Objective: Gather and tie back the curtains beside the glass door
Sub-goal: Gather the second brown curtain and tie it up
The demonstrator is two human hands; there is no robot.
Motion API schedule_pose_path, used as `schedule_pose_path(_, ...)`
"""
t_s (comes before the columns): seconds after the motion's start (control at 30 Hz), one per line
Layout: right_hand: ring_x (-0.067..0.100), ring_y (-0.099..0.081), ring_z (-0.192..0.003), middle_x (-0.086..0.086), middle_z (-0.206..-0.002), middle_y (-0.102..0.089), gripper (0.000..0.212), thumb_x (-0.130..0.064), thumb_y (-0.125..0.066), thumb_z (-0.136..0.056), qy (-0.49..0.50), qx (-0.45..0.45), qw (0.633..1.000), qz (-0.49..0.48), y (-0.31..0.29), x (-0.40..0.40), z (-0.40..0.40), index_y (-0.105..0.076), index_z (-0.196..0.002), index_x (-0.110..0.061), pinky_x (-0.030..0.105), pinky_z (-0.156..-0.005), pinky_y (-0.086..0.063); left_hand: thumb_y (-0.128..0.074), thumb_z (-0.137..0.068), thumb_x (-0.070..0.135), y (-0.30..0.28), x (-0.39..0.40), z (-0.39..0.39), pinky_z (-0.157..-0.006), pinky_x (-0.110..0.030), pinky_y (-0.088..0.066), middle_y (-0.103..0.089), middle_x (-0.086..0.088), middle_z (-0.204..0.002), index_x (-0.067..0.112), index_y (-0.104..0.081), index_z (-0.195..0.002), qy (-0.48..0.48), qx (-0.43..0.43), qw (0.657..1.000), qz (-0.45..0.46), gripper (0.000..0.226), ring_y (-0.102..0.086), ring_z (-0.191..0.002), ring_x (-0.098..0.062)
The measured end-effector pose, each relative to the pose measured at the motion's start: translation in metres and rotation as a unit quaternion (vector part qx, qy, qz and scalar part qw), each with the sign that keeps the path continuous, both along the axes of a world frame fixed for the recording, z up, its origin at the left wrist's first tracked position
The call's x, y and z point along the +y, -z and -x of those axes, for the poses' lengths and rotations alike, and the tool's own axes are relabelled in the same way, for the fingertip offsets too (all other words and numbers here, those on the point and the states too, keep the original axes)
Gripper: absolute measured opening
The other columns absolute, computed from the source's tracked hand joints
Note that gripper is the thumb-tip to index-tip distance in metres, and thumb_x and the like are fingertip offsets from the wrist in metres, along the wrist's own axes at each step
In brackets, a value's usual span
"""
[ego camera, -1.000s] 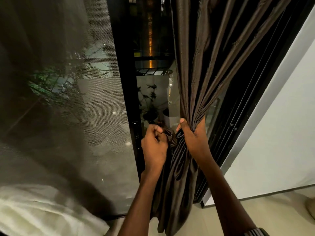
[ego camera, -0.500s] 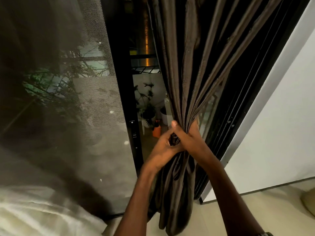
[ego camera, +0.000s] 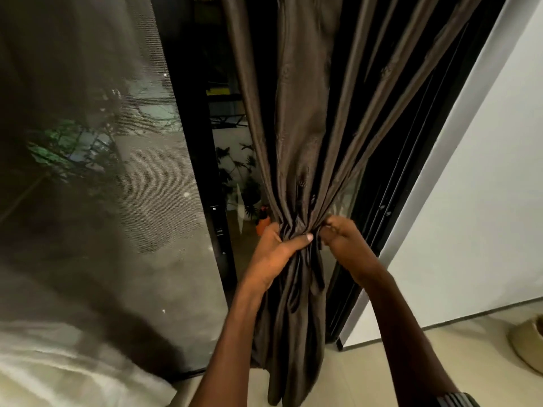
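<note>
Hanging beside the glass door (ego camera: 232, 160), the dark brown curtain (ego camera: 296, 118) is drawn in at its waist, where both hands meet it. The left hand (ego camera: 274, 255) is wrapped round the gathered bundle, thumb laid across the front and fingers hidden behind the cloth. The right hand (ego camera: 348, 248) is curled against the bundle's right edge, fingertips pinching folds there; whether it also holds a tie or cord cannot be told. Above the grip the fabric fans upward in long, narrow pleats; below it, the cloth falls in loose, irregular folds to just above the pale tiled floor (ego camera: 411, 374). The material shows a soft satin sheen with a faint woven motif, so it is judged pliable, fairly slippery and moderately heavy for its length; folds are likely to slide out unless the bundle is kept compressed. The waist is judged the soundest place to hold, with 1 hand clamping while the other passes a tie round. No tie-back is visible. Left of the door stands a fine mesh screen (ego camera: 141, 201); right of the black frame (ego camera: 390, 201) is a white wall (ego camera: 470, 215).
</note>
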State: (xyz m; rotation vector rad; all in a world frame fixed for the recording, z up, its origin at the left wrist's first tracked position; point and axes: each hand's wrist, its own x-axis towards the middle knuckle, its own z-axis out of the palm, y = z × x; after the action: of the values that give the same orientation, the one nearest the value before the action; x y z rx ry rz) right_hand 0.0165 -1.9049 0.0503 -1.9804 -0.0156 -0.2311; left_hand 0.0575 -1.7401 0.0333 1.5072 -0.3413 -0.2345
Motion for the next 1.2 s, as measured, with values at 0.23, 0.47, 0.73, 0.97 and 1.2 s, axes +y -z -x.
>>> schedule_pose_path(0.23, 0.019, -0.068, -0.077, 0.004, -0.086, -0.071, 0.027, 0.009, -0.059, -0.097, 0.044, -0.007, 0.999, 0.028, 0.006, -0.003, -0.029, -0.07, -0.087, -0.013, 0.024, -0.071, -0.057, -0.09, -0.08, 0.035, -0.011, -0.005, -0.006, -0.084, -0.008, -0.05, -0.069, 0.026, -0.108, 0.033, -0.066, -0.123, -0.109, -0.02, 0.984, -0.141, 0.049, -0.064, -0.101, 0.012)
schedule_pose_path(0.47, 0.015, -0.058, -0.088, 0.001, -0.096, -0.062, 0.021, 0.002, -0.056, -0.087, 0.175, -0.145, 0.974, -0.008, 0.021, 0.036, -0.022, -0.059, -0.103, -0.011, 0.025, -0.072, -0.043, -0.08, -0.065, 0.075, -0.014, -0.019, -0.005, -0.092, -0.042, -0.059, -0.071, 0.0, -0.129, 0.026, -0.059, -0.133, -0.31, -0.066, 0.907, -0.277, 0.087, -0.069, -0.118, -0.025)
schedule_pose_path(0.73, 0.021, -0.056, -0.111, 0.0, -0.111, -0.053, 0.062, -0.066, -0.076, -0.08, 0.133, -0.066, 0.989, -0.023, 0.006, 0.05, -0.022, -0.048, -0.11, -0.02, 0.041, -0.094, -0.053, -0.042, -0.091, 0.058, -0.011, -0.036, 0.012, -0.085, -0.027, -0.049, -0.061, -0.005, -0.113, 0.013, -0.064, -0.111, -0.341, -0.088, 0.902, -0.249, 0.053, -0.061, -0.109, -0.033)
schedule_pose_path(0.97, 0.03, -0.062, -0.125, 0.01, -0.129, -0.068, 0.049, -0.04, -0.071, -0.096, 0.171, -0.046, 0.984, 0.029, 0.003, 0.042, -0.049, -0.06, -0.133, -0.01, 0.037, -0.1, -0.051, -0.064, -0.097, -0.003, 0.006, -0.026, 0.004, -0.093, -0.025, -0.058, -0.076, -0.001, -0.11, 0.016, -0.064, -0.134, -0.22, 0.025, 0.971, 0.094, 0.041, -0.072, -0.105, -0.013)
schedule_pose_path(1.2, 0.012, -0.064, -0.123, -0.005, -0.131, -0.07, 0.04, -0.031, -0.065, -0.103, 0.096, -0.011, 0.989, -0.115, 0.003, 0.028, -0.049, -0.061, -0.14, -0.016, 0.03, -0.107, -0.048, -0.068, -0.095, -0.001, -0.002, -0.012, -0.005, -0.089, -0.033, -0.058, -0.075, -0.019, -0.113, 0.011, -0.067, -0.129, -0.205, 0.164, 0.919, 0.295, 0.036, -0.074, -0.098, -0.022)
